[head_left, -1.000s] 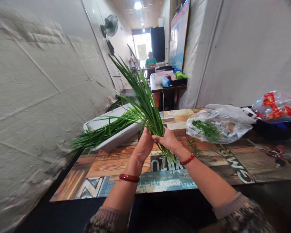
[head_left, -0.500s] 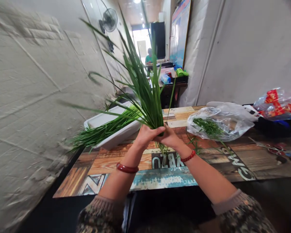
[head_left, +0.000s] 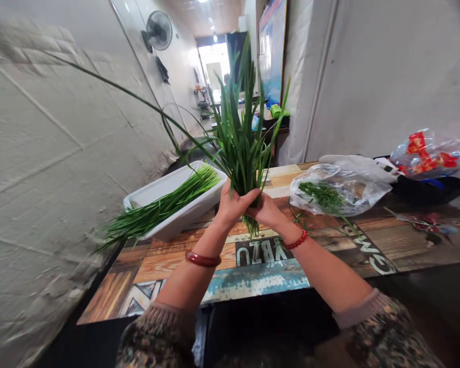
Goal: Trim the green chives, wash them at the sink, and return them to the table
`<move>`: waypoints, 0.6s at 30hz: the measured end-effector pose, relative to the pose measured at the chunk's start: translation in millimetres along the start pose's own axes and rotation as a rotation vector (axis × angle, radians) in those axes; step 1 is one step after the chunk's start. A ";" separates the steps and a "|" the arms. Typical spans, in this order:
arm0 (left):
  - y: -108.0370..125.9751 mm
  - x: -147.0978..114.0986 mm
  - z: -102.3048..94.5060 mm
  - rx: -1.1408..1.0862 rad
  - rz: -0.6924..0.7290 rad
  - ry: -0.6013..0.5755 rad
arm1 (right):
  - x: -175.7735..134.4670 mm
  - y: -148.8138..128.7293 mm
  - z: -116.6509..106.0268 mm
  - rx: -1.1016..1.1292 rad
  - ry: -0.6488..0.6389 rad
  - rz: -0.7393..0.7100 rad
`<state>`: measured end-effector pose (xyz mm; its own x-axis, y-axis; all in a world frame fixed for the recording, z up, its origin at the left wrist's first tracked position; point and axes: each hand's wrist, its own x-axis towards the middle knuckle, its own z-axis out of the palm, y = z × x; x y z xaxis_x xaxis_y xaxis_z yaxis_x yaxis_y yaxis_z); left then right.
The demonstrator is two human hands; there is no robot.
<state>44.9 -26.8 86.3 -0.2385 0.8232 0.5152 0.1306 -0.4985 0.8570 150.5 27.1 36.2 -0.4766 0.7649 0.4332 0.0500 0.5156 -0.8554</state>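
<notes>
Both my hands grip one upright bunch of garlic chives (head_left: 243, 138) above the table, its leaves fanning upward and its cut ends pointing down. My left hand (head_left: 232, 206) wraps the bunch from the left, thumb across the front. From the right, my right hand (head_left: 267, 210) closes round the same stems, its fingers partly hidden behind them. One long leaf sticks far out to the upper left. More garlic chives (head_left: 172, 199) lie in a white plastic tray (head_left: 149, 191) to the left, their leafy ends hanging over its near corner.
On the right, a clear plastic bag (head_left: 358, 199) holds short green scraps (head_left: 322, 197). Beyond it sit a black bag (head_left: 433, 190) and a red-printed plastic package (head_left: 421, 153). Scissors (head_left: 406, 217) lie near the right end of the patterned table (head_left: 199, 255). A wall runs along the left.
The bunch stands more upright, with its leaves drawn closer together and its lower ends more even. Both hands stay closed round it. The view has shifted slightly.
</notes>
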 end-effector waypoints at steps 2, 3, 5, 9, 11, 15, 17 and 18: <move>-1.4 1.0 -3.1 -0.060 -0.014 -0.061 | 0.6 1.4 -4.4 0.032 -0.041 -0.047; -4.6 -0.3 -6.0 -0.099 -0.051 -0.125 | 0.2 3.8 -5.4 0.060 -0.082 -0.072; -14.7 -5.4 -12.1 -0.174 -0.149 -0.253 | -1.6 11.2 -4.9 0.106 -0.163 -0.108; -35.5 -14.4 -15.5 -0.207 -0.203 -0.302 | -4.9 26.8 3.1 0.088 -0.128 -0.109; -38.4 -13.2 -10.8 -0.126 -0.185 -0.243 | -4.7 29.8 6.6 0.066 -0.063 -0.095; -28.6 -3.5 -0.5 0.008 -0.155 -0.051 | -1.3 24.7 4.5 -0.016 0.061 -0.016; -22.9 -1.8 -0.4 -0.010 -0.125 -0.063 | -0.3 20.4 0.3 -0.028 0.053 -0.035; -21.6 -2.8 -1.9 -0.025 -0.117 -0.104 | -0.6 19.0 -1.5 -0.017 0.028 -0.059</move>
<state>40.9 -19.0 66.3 -0.1496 0.8992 0.4111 0.0831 -0.4029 0.9115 153.0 37.0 20.1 -0.4548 0.7430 0.4910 0.0376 0.5668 -0.8230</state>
